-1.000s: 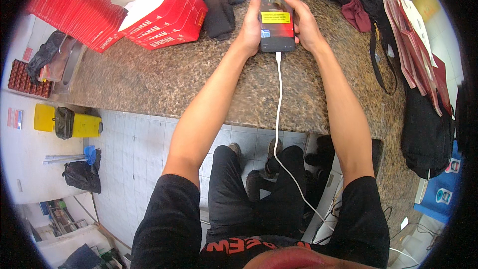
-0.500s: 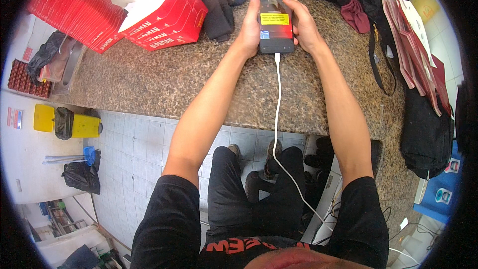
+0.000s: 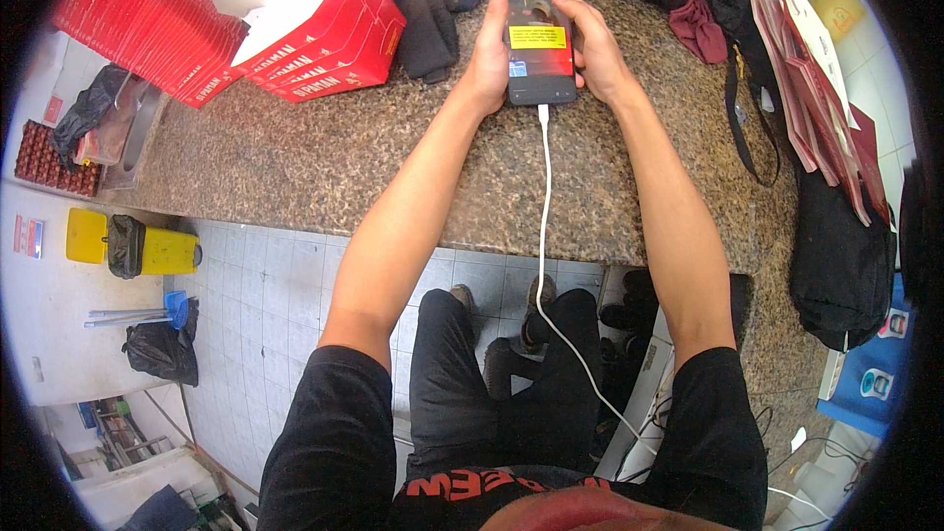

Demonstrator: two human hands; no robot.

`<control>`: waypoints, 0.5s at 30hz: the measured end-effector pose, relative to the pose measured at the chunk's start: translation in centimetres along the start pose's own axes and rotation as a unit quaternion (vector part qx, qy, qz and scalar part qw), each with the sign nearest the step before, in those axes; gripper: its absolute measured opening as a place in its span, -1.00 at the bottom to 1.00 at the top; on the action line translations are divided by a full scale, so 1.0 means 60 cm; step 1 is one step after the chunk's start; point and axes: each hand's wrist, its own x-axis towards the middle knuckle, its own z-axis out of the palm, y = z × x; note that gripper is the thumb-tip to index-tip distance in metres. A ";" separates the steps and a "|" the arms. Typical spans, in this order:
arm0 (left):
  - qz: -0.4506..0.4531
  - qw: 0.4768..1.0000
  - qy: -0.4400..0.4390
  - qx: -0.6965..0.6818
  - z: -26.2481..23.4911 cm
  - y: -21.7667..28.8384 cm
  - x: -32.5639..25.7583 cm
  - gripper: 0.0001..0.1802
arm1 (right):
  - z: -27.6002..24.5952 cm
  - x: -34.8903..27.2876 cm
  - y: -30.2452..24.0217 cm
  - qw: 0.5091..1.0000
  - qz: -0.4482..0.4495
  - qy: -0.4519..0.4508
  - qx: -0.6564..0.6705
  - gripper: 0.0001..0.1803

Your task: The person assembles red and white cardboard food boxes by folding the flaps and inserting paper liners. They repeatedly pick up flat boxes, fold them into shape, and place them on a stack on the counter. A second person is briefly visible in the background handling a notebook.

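Between my two hands I hold a dark smartphone [image 3: 538, 91] upright over the granite counter [image 3: 324, 157]. My left hand [image 3: 489, 64] grips its left edge, thumb along the side. On the other edge my right hand [image 3: 598, 54] is closed, its thumb bent over the upper part of the screen. A yellow box with text and a red band show on the lit display. From the phone's bottom end a white charging cable [image 3: 546, 197] runs down over the counter edge, past my lap to the lower right.
Stacked red cartons [image 3: 329, 49] stand at the left, beside dark cloth [image 3: 423, 34]. At the right lie maroon-covered menus or folders [image 3: 811, 98], a black pouch [image 3: 841, 275] and a black strap [image 3: 737, 128]. A yellow bin [image 3: 167, 251] stands on the tiled floor, far left.
The view has shifted very slightly, and the phone and both hands sit a touch further left in it. My grip on the phone is the same.
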 end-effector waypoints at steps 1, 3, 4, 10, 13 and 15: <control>-0.001 1.000 -0.004 0.000 -0.003 -0.001 0.000 0.13 | -0.001 0.000 -0.001 1.000 0.003 -0.005 -0.001 -0.54; -0.004 1.000 -0.013 0.001 -0.006 -0.001 -0.001 0.12 | -0.006 0.002 0.002 1.000 0.005 -0.009 -0.003 -0.55; -0.004 1.000 -0.008 -0.008 -0.005 -0.002 0.000 0.10 | -0.009 0.005 0.007 1.000 0.005 -0.008 -0.004 -0.56; 0.006 1.000 0.019 -0.010 -0.004 0.000 -0.002 0.05 | -0.004 0.008 0.011 1.000 0.002 0.013 0.005 -0.59; -0.003 1.000 0.028 -0.009 -0.005 0.000 -0.002 0.05 | -0.008 0.002 0.001 1.000 0.020 -0.007 0.012 -0.60; -0.017 1.000 0.007 -0.011 -0.006 0.002 -0.003 0.05 | -0.006 -0.001 -0.003 1.000 0.027 -0.008 0.009 -0.60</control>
